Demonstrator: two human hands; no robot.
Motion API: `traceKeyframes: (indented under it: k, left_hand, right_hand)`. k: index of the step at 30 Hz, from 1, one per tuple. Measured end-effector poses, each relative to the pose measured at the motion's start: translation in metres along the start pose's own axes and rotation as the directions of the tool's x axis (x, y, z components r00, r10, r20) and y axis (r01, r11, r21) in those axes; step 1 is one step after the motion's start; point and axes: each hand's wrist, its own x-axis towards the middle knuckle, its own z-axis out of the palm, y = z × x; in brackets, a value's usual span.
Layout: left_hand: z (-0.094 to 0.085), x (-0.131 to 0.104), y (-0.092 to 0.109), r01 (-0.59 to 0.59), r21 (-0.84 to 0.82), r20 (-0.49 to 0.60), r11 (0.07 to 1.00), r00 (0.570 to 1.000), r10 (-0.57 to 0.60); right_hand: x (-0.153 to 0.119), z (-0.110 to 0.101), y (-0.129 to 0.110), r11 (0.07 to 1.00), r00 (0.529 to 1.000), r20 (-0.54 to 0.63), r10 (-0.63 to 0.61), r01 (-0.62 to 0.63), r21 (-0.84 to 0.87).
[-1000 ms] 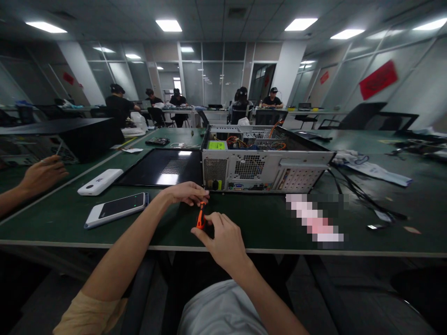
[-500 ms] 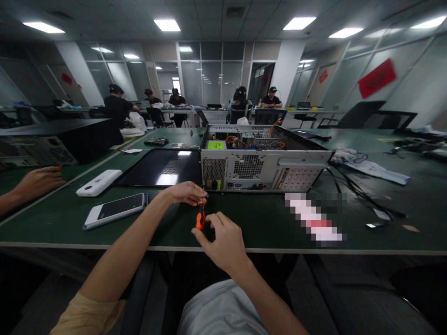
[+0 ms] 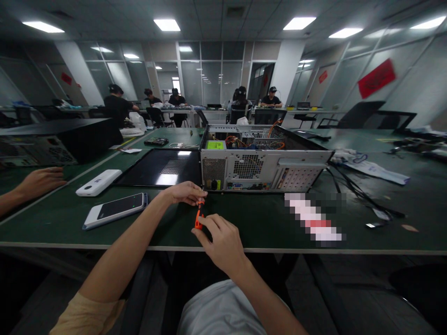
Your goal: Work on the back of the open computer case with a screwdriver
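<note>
An orange and black screwdriver [image 3: 199,217] points away from me, its tip near the lower left corner of an opened computer case [image 3: 258,172]. My left hand [image 3: 186,193] is closed around the shaft end of the screwdriver, by the case's bottom edge. The thumb and fingers of my right hand [image 3: 223,239] are on the orange handle. Wires and a green-labelled power supply [image 3: 215,145] show inside the case. Whatever the tip touches is too small to make out.
Left of the case lies a black side panel [image 3: 150,170]. Nearer are a white power bank [image 3: 98,182] and a phone-like device [image 3: 115,209]. Another person's hand [image 3: 44,181] rests by a second case [image 3: 63,139]. Cables [image 3: 366,200] and gloves [image 3: 373,170] lie right.
The screwdriver handle has turned slightly, and my right hand's fingers have shifted a little left on it. The other person's hand at the left has changed pose slightly.
</note>
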Motion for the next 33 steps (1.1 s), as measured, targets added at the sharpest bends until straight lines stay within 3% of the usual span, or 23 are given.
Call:
traceKeyframes:
  k: [7, 23, 28, 33]
  left_hand:
    - [0.000, 0.000, -0.001, -0.003, 0.020, -0.015, 1.000, 1.000, 0.003]
    - [0.001, 0.000, -0.001, -0.012, 0.005, -0.053, 1.000, 0.999, 0.012]
    - [0.003, -0.002, 0.000, -0.011, 0.006, -0.072, 1.000, 0.997, 0.011]
    - [0.002, 0.000, -0.002, -0.016, 0.019, -0.073, 1.000, 0.997, 0.018]
  right_hand:
    - [0.005, -0.011, -0.003, 0.990, 0.974, 0.203, -0.098, 0.117, -0.079]
    - [0.002, 0.003, -0.003, 0.994, 0.991, 0.082, -0.104, 0.107, -0.038]
    - [0.008, -0.005, -0.010, 0.994, 0.987, 0.151, -0.063, 0.075, -0.077]
    - [0.016, -0.010, -0.007, 0.966, 0.957, 0.219, -0.190, 0.221, -0.130]
